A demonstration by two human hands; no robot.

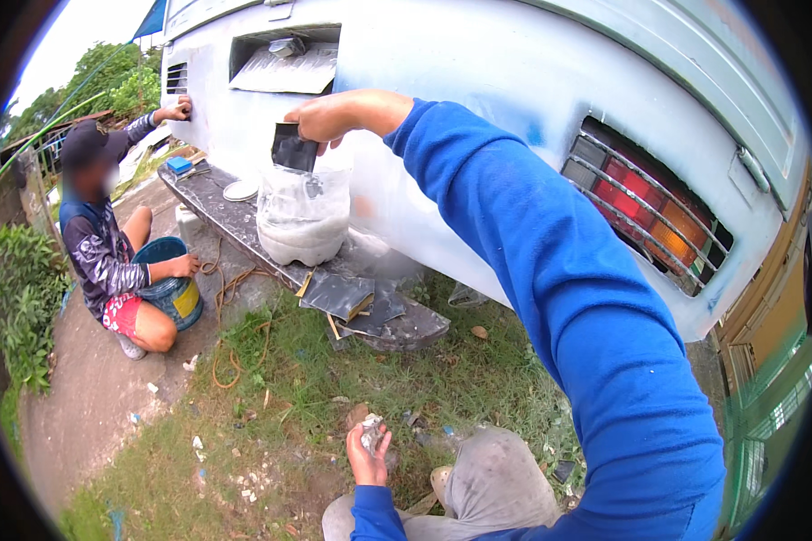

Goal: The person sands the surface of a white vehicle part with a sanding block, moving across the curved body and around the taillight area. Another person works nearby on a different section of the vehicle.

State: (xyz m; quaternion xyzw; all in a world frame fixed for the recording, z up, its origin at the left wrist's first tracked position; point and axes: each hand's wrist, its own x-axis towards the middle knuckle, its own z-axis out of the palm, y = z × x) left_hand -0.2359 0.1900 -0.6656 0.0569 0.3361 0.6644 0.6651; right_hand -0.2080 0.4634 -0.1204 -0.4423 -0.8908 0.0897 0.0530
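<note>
Reaching up across the view, my right hand (329, 117) pinches a dark sheet of sandpaper (294, 148). The lower end of the sheet is inside the mouth of a cut-off clear plastic bottle (299, 209), which holds cloudy whitish liquid. The bottle stands upright on a dark, narrow plank (221, 206). Low in the view, above the grass, my left hand (366, 458) is closed around a small, crumpled, whitish-grey lump (371, 433); its kind is too unclear to tell. More dark sandpaper sheets (336, 292) lie on the plank's near end, below the bottle.
A white-painted vehicle body (424, 68) with a barred tail light (645, 203) fills the upper right. At left, another person (95, 234) squats, one hand on the panel, the other at a dark bucket (176, 293). A cord (230, 347) lies on the ground.
</note>
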